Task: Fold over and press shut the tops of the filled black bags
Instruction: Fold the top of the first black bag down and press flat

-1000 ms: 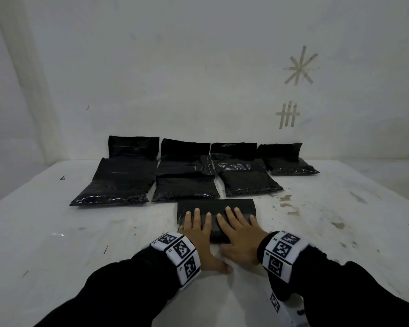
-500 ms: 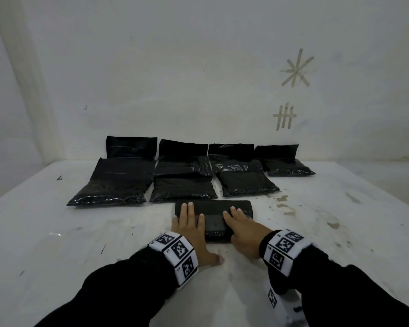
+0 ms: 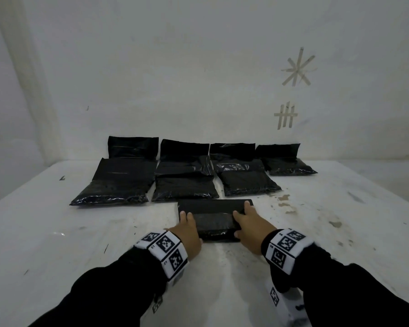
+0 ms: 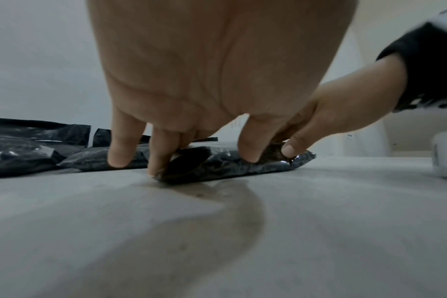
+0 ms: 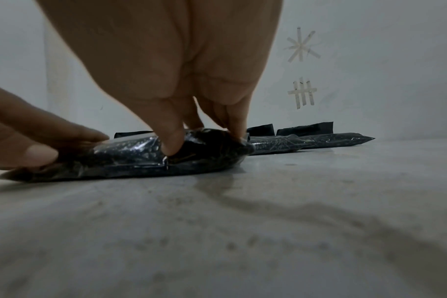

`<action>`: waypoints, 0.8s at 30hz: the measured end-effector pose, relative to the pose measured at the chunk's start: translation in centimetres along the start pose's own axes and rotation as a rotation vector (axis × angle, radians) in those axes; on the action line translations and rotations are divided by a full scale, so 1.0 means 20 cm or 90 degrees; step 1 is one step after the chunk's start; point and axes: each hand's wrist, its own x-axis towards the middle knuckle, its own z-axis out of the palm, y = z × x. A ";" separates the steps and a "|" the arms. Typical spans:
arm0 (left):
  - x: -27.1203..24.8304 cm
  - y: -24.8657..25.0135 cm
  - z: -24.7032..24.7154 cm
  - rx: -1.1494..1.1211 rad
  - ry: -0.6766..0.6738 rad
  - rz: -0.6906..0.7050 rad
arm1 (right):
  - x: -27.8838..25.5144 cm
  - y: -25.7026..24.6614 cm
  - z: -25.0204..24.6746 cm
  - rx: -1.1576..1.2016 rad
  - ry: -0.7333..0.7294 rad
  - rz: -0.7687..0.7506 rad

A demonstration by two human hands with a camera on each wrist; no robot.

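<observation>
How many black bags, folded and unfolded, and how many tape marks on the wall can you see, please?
Folded bag, gripped by left hand and right hand: 1
Unfolded bags behind it: 7, as far as overlap shows
Tape marks: 2
Total: 10

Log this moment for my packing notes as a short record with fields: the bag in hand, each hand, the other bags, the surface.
bag in hand: folded black bag, flat on the table nearest the person
left hand: grips the bag's left end
right hand: grips the bag's right end
other bags: seven black bags in rows behind, tops unfolded, the rear ones against the wall
surface: white table, stained on the right
wall: tape marks
</observation>
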 end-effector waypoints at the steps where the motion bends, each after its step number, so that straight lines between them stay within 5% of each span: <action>1: 0.00 -0.01 -0.01 0.014 -0.005 -0.005 | 0.00 0.00 0.00 -0.010 0.010 0.010; 13: 0.00 -0.04 0.00 0.077 0.070 -0.013 | -0.11 0.10 -0.05 0.089 -0.024 0.033; 24: -0.09 -0.08 -0.05 0.143 -0.061 0.023 | -0.10 0.14 -0.02 -0.013 -0.156 0.004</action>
